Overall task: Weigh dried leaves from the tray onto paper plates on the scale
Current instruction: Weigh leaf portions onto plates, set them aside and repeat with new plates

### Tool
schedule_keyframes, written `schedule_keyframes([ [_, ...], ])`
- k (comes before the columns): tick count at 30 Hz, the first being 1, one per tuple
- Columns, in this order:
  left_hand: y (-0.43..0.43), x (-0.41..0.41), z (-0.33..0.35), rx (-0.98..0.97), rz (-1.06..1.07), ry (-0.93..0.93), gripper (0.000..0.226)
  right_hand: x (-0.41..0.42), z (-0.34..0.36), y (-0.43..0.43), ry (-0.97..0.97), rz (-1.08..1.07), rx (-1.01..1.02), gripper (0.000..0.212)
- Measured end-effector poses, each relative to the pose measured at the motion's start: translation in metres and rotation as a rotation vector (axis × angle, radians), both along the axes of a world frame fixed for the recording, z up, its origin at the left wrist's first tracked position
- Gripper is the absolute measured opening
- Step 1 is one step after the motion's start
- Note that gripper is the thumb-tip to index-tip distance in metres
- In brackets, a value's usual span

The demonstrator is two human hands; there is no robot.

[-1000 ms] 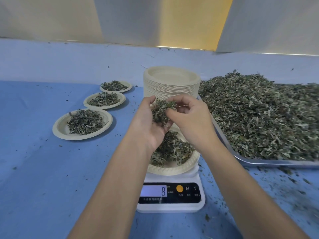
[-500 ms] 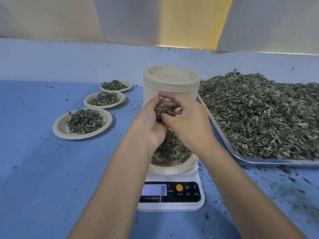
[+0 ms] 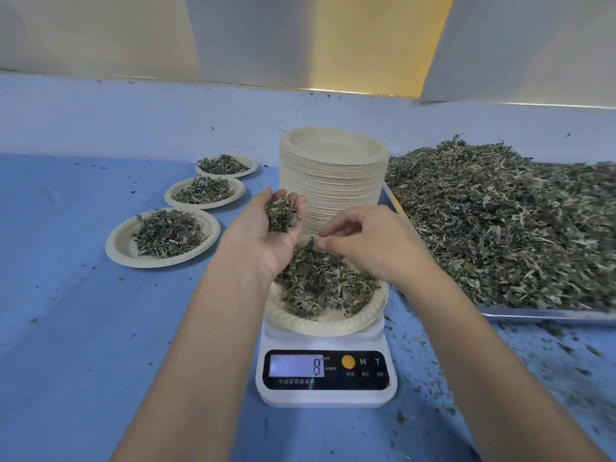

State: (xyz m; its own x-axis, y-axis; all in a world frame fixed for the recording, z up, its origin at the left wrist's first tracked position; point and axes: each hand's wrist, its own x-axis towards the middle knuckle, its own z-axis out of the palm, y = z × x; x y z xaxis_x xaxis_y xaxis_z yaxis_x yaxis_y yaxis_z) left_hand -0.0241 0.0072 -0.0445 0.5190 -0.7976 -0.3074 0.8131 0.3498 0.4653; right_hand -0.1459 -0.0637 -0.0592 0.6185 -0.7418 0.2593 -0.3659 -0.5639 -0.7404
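With left hand (image 3: 266,241) cupped round leaves (image 3: 281,216), feed small pinches via loosely curled, apparently empty right hand (image 3: 365,248) onto plate (image 3: 333,324) below; watch scale (image 3: 328,398).

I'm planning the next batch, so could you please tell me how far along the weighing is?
Done: three filled paper plates sit aside on the left. In hand: a fourth plate is on the scale, its display reading 8, while the left hand cups a clump of leaves above it and the right hand hovers beside. Left: a tall stack of empty plates and a heaped tray of dried leaves.
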Motion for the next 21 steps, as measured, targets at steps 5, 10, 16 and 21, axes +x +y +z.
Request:
schedule_keyframes([
  [5, 0.0, 0.002, -0.001, -0.014, 0.014, 0.042, 0.03, 0.001, -0.002, 0.003, 0.172, 0.102, -0.067, 0.027],
  [10, 0.0, 0.002, -0.001, -0.018, 0.026, 0.066, 0.029, 0.005, -0.006, 0.009, 0.281, 0.195, -0.146, 0.039],
  [16, 0.001, 0.003, 0.0, -0.033, 0.031, 0.079, 0.028, 0.01, -0.011, 0.013, 0.224, 0.148, -0.213, 0.016],
  [21, 0.001, 0.005, 0.001, -0.01, 0.057, 0.024, 0.037, 0.006, -0.006, 0.007, -0.004, 0.051, -0.136, 0.015],
])
